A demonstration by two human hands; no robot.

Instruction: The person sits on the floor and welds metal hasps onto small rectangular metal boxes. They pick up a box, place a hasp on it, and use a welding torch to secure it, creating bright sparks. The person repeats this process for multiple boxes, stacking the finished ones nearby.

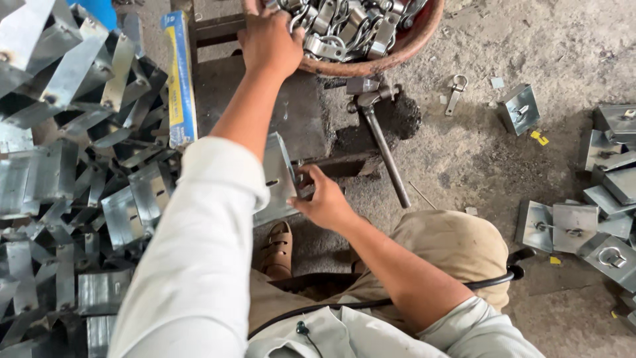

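Our left hand [270, 41] reaches to the far edge of the dark steel block [301, 119], fingers curled into the red bowl [397, 56] among the shiny metal clasps [344, 26]; we cannot tell whether it has closed on one, since the fingertips are buried in the heap. Our right hand [324, 199] sits at the near edge of the block, thumb and fingers pinched on the bent galvanised bracket [278, 179], which stands tilted against the block's near corner, its slotted face towards us. We judge it is held there so a clasp can be fitted while the block steadies it.

Just beyond, a hammer [377, 132] lies on the block's right edge, head near the bowl and handle running down onto the floor [530, 40], within easy reach of the right hand. A blue and yellow box [179, 79] stands along the block's left edge. Left of that, a large pile of plain brackets [73, 166] waits on the floor. To the right, well apart, brackets with clasps fitted [583, 232] lie spread out, seemingly kept separate from the unfinished ones. A loose clasp [456, 93] lies on the floor near the bowl. A sandalled foot [278, 248] rests below the held bracket.
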